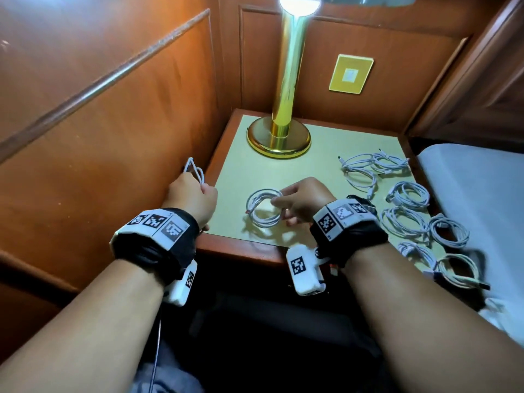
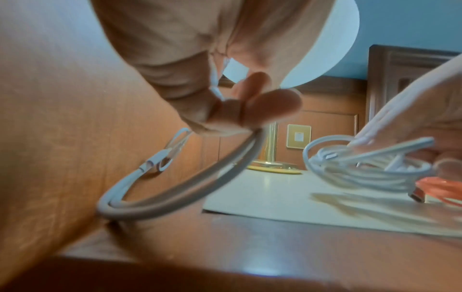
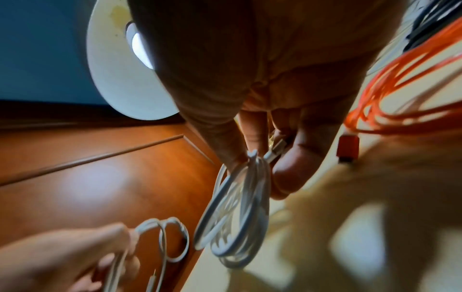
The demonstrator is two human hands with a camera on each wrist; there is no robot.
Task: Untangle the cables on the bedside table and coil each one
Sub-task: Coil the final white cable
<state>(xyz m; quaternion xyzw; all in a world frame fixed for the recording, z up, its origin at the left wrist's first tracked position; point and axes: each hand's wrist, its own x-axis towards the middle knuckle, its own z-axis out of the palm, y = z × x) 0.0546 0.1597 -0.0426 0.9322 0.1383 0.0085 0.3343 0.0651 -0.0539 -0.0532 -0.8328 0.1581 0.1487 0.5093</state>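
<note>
My left hand (image 1: 190, 194) grips a short white cable (image 1: 195, 169) folded into a small loop, held off the left edge of the bedside table (image 1: 241, 163). In the left wrist view the fingers (image 2: 252, 106) curl round that loop (image 2: 180, 189), whose plugs lie against the wood wall. My right hand (image 1: 297, 198) pinches a white coiled cable (image 1: 265, 208) just above the table's front. The right wrist view shows thumb and fingers (image 3: 290, 168) closed on that coil (image 3: 237, 217). A loose white tangle (image 1: 368, 165) lies at the back right.
Several coiled white cables (image 1: 408, 194) lie in rows on the table's right side. A brass lamp (image 1: 279, 137) stands at the back. An orange cable (image 3: 400, 89) lies by my right wrist. Wood panelling (image 1: 113, 137) borders the left side, a bed (image 1: 476, 194) the right.
</note>
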